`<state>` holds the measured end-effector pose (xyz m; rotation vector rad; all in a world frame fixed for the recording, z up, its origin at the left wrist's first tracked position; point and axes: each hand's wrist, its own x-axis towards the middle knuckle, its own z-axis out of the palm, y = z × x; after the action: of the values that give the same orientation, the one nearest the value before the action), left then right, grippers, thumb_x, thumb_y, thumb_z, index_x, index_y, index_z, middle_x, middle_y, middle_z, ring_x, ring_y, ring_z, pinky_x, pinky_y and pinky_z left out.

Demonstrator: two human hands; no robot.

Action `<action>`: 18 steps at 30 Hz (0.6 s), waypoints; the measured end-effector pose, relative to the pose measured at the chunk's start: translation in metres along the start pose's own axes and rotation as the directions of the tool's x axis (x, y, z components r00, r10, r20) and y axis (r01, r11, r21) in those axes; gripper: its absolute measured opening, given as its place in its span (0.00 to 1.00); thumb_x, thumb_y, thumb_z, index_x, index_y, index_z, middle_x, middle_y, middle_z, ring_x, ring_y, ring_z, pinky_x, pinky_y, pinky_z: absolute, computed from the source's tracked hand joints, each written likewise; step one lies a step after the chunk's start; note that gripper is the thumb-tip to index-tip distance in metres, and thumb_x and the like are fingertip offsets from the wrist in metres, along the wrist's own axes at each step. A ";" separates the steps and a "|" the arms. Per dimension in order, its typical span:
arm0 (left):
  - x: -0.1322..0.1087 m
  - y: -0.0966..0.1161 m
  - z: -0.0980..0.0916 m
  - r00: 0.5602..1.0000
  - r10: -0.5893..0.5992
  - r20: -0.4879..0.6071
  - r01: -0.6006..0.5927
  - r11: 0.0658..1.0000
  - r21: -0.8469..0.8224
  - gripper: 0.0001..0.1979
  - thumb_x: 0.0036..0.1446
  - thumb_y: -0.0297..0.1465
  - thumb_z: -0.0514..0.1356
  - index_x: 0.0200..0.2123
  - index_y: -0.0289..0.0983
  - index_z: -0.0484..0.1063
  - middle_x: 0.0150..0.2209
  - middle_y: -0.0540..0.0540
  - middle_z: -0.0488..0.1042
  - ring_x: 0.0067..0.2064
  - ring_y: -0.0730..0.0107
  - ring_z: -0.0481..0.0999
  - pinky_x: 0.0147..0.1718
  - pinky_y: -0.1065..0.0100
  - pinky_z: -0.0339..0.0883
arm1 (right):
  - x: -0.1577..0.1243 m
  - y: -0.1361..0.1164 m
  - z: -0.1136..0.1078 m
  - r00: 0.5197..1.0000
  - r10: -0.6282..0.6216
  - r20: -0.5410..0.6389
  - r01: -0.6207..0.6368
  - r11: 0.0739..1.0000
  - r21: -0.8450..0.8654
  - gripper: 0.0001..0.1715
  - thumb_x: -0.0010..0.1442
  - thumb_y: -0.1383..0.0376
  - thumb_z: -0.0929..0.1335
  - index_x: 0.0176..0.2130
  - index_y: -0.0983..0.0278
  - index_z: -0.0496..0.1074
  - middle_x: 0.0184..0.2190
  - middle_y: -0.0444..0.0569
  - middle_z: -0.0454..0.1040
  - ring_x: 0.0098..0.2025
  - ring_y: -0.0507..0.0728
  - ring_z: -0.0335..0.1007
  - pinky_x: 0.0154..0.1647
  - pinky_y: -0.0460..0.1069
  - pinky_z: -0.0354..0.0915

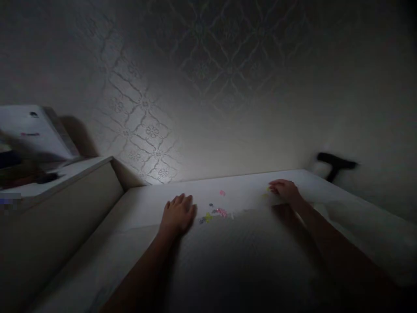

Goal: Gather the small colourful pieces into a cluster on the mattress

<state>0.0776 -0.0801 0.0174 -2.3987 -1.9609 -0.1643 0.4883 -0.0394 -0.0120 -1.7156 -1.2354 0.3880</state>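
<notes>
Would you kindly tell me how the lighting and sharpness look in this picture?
Head view: dim overall, brightest on the patterned wall behind the white surface; forearms sink into shadow; left hand and right hand look soft; the small coloured pieces between them are too blurred to identify; the black object at right is smeared.

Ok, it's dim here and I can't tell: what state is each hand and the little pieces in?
left hand: flat, palm down on the white surface, holding nothing.
right hand: fingers curled by a small yellow piece; grip unclear.
coloured pieces: lying loose, scattered between the hands.
</notes>
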 end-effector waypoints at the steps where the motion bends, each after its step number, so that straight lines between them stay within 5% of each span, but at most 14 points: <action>1: 0.000 0.000 0.000 1.000 0.001 -0.002 -0.001 1.000 0.000 0.26 0.70 0.41 0.44 0.66 0.40 0.61 0.69 0.38 0.60 0.69 0.55 0.58 0.65 0.50 0.53 | 0.001 0.000 0.002 1.000 0.013 0.016 -0.013 0.999 0.045 0.10 0.54 0.67 0.65 0.26 0.61 0.75 0.22 0.50 0.79 0.30 0.59 0.79 0.38 0.56 0.77; 9: 0.001 -0.001 0.002 0.999 0.017 -0.027 -0.017 1.000 -0.009 0.26 0.69 0.41 0.44 0.65 0.40 0.63 0.68 0.37 0.62 0.68 0.54 0.60 0.64 0.49 0.55 | 0.002 0.000 0.008 0.999 -0.009 0.051 -0.003 0.975 0.222 0.09 0.55 0.64 0.68 0.23 0.60 0.71 0.22 0.50 0.78 0.30 0.59 0.80 0.39 0.56 0.78; 18: 0.000 -0.001 0.002 1.000 0.013 -0.024 -0.014 1.000 -0.022 0.27 0.69 0.42 0.43 0.66 0.39 0.62 0.68 0.36 0.61 0.69 0.53 0.59 0.64 0.49 0.54 | -0.013 -0.011 0.018 0.978 -0.193 0.073 0.192 0.981 0.019 0.09 0.56 0.64 0.66 0.30 0.61 0.76 0.31 0.53 0.82 0.36 0.61 0.81 0.42 0.58 0.76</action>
<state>0.0766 -0.0792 0.0156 -2.4111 -1.9421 -0.2144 0.4636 -0.0414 -0.0148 -1.5664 -1.4371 0.3447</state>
